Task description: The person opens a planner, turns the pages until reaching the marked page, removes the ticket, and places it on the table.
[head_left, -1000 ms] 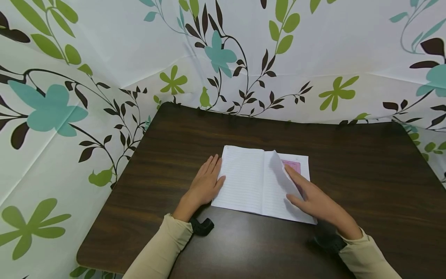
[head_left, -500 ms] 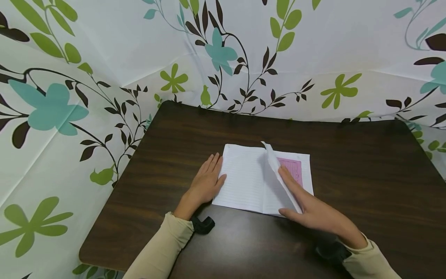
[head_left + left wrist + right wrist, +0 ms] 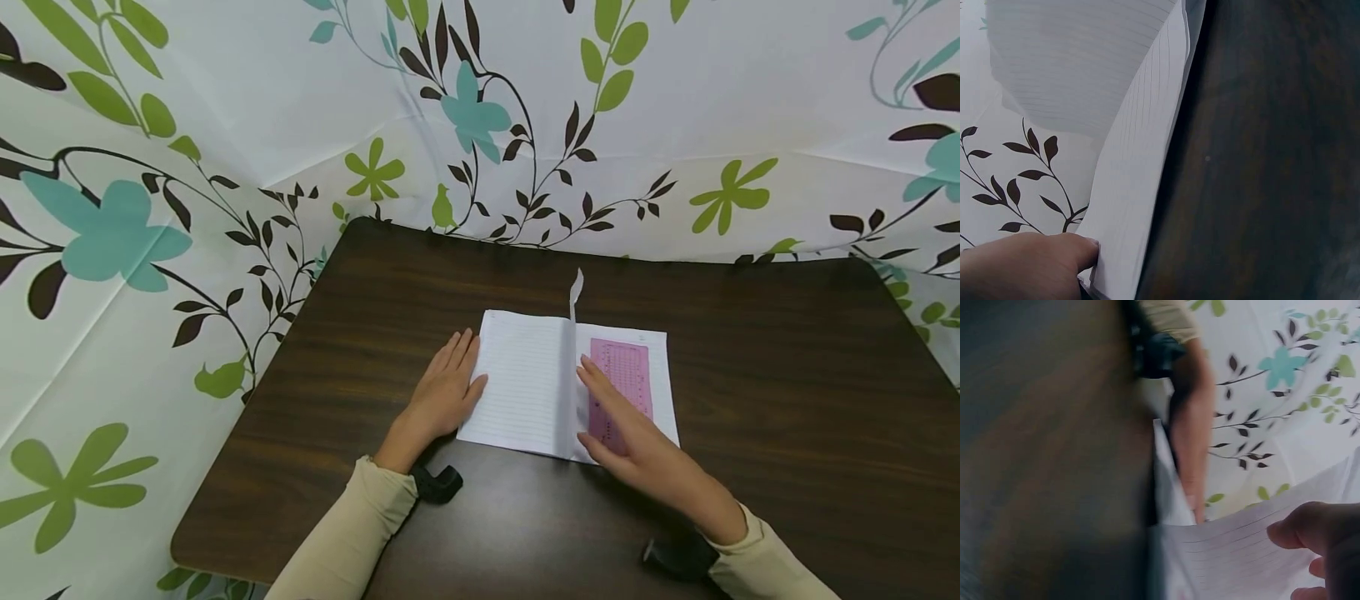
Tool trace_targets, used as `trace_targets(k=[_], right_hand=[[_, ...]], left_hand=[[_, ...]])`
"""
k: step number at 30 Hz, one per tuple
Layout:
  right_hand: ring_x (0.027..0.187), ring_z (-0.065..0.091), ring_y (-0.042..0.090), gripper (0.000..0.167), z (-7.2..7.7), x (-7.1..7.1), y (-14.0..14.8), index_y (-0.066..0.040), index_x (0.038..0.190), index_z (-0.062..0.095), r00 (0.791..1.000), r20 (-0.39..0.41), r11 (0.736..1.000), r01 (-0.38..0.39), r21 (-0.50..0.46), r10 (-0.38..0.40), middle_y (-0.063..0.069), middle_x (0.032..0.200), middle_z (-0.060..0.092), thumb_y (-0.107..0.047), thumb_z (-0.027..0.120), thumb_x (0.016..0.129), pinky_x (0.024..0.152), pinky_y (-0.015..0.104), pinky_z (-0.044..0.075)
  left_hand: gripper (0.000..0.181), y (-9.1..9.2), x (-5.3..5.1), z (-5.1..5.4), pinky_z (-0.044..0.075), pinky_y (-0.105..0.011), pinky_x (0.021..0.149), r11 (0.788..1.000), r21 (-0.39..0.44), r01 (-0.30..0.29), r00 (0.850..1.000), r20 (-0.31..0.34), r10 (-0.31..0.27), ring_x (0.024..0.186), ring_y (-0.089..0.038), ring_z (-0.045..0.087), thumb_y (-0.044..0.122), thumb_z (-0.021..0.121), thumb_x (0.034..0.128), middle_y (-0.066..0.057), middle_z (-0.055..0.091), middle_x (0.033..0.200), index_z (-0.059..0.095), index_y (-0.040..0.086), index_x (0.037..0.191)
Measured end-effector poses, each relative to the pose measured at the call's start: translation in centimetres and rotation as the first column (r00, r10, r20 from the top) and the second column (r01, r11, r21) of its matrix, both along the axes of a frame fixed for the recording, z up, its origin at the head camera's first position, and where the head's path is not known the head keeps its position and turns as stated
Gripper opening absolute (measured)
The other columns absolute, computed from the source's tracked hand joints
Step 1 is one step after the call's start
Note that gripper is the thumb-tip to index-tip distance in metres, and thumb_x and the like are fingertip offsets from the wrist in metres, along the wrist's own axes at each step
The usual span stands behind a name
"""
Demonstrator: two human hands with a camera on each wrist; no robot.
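Note:
An open notebook (image 3: 517,383) with lined white pages lies on the table. One or more leaves (image 3: 576,292) stand nearly upright at its middle. On the right side shows a pink rectangle (image 3: 626,367) with a grid of fine marks. My left hand (image 3: 441,390) rests flat along the notebook's left edge, and in the left wrist view its thumb (image 3: 1079,250) touches the page edge. My right hand (image 3: 648,446) lies over the pink rectangle, fingers extended, fingertips against the raised leaf. In the right wrist view the lined leaf (image 3: 1229,550) stands beside the right thumb (image 3: 1291,531).
The dark wood-grain table (image 3: 787,358) spreads out around the notebook. White cloth (image 3: 675,108) with leaf, flower and bird prints hangs behind and at the left. A black strap device (image 3: 438,485) sits at the left wrist, another (image 3: 678,557) at the right.
My right hand has moved left, swinging the leaf from the right side up to nearly vertical. More of the pink rectangle is uncovered. The left hand stays in place.

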State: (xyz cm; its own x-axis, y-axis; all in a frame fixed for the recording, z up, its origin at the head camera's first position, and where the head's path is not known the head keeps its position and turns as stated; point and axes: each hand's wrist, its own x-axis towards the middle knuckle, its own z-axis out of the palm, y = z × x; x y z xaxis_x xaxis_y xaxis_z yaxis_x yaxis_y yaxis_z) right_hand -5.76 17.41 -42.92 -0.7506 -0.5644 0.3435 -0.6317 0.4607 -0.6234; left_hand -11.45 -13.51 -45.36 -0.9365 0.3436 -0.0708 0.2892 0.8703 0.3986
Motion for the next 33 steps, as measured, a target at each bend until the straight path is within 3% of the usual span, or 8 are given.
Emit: trace_targets(k=[7,10,14,17,22,27,30,33], right_hand=[[0.158,0.029,0.04,0.086,-1.4,0.2,-1.0,-0.006,0.164,0.032,0.994,-0.109,0.992,-0.015,0.128,0.03,0.018,0.17,0.032,-0.01,0.078,0.091,0.13,0.017,0.005],[0.156,0.032,0.043,0.081,-1.7,0.4,-1.3,-0.012,0.164,0.035,0.994,-0.108,0.978,-0.001,0.208,0.024,0.012,0.17,0.035,-0.017,0.076,0.094,0.129,0.017,0.0],[0.156,0.032,0.042,0.079,-2.0,0.6,-1.5,-0.016,0.163,0.037,0.996,-0.091,0.96,0.012,0.28,0.014,0.007,0.17,0.036,-0.022,0.076,0.095,0.128,0.017,-0.007],[0.157,0.031,0.042,0.078,-2.0,0.6,-1.4,-0.016,0.163,0.037,0.995,-0.096,0.95,0.015,0.312,0.016,0.008,0.17,0.037,-0.024,0.075,0.096,0.129,0.018,-0.009],[0.156,0.033,0.042,0.071,-2.2,0.3,-1.1,-0.016,0.16,0.044,0.993,-0.116,0.936,0.019,0.351,0.024,0.008,0.169,0.039,-0.026,0.075,0.097,0.133,0.028,-0.002],[0.156,0.034,0.04,0.059,-2.2,0.2,-0.9,-0.018,0.154,0.053,0.994,-0.105,0.933,0.007,0.36,0.033,0.007,0.167,0.041,-0.029,0.072,0.099,0.133,0.036,0.007],[0.154,0.038,0.039,0.056,-2.2,0.1,-0.8,-0.016,0.151,0.057,0.992,-0.118,0.938,0.006,0.347,0.038,0.008,0.165,0.045,-0.027,0.072,0.099,0.133,0.034,0.008],[0.145,0.051,0.037,0.051,-2.1,-0.5,-0.3,-0.011,0.142,0.064,0.983,-0.183,0.967,0.023,0.254,0.025,0.01,0.154,0.058,-0.016,0.077,0.093,0.132,0.029,0.016]], left_hand=[[0.064,-0.1,-0.1,-0.4,0.009,-0.048,0.134,0.997,0.073,-0.016,0.999,0.031,0.014,0.165,-0.03,0.005,0.042,0.022,0.1145,-0.013,0.009,0.177,0.016,0.006,0.167],[0.067,-0.2,-0.1,-0.2,0.008,-0.049,0.134,0.99,0.14,-0.027,0.999,0.047,0.02,0.165,-0.031,0.006,0.047,0.012,0.1138,-0.013,0.011,0.176,0.02,0.006,0.167],[0.071,-0.3,0.0,0.1,0.01,-0.051,0.133,0.976,0.214,-0.036,0.998,0.056,0.025,0.165,-0.033,0.009,0.049,0.008,0.1131,-0.015,0.015,0.176,0.024,0.003,0.165],[0.069,-0.4,0.0,0.2,0.011,-0.052,0.133,0.969,0.242,-0.045,0.998,0.061,0.031,0.164,-0.033,0.01,0.046,0.009,0.1139,-0.015,0.016,0.175,0.026,0.003,0.165],[0.064,-0.4,-0.3,0.5,0.01,-0.052,0.133,0.958,0.283,-0.056,0.997,0.075,0.036,0.165,-0.032,0.009,0.04,0.011,0.115,-0.014,0.016,0.175,0.027,0.003,0.164],[0.061,-0.7,-0.6,0.4,0.008,-0.056,0.132,0.952,0.302,-0.057,0.995,0.101,0.027,0.165,-0.034,0.006,0.036,0.027,0.114,-0.016,0.015,0.175,0.026,0.003,0.165],[0.063,-0.8,-0.5,0.4,0.008,-0.058,0.132,0.959,0.28,-0.042,0.994,0.104,0.014,0.165,-0.035,0.006,0.031,0.04,0.1109,-0.017,0.014,0.175,0.024,0.002,0.165],[0.064,-0.8,-0.4,0.5,0.01,-0.058,0.132,0.968,0.249,-0.028,0.996,0.094,0.005,0.164,-0.035,0.006,0.028,0.044,0.11,-0.017,0.014,0.175,0.023,0.003,0.165]])
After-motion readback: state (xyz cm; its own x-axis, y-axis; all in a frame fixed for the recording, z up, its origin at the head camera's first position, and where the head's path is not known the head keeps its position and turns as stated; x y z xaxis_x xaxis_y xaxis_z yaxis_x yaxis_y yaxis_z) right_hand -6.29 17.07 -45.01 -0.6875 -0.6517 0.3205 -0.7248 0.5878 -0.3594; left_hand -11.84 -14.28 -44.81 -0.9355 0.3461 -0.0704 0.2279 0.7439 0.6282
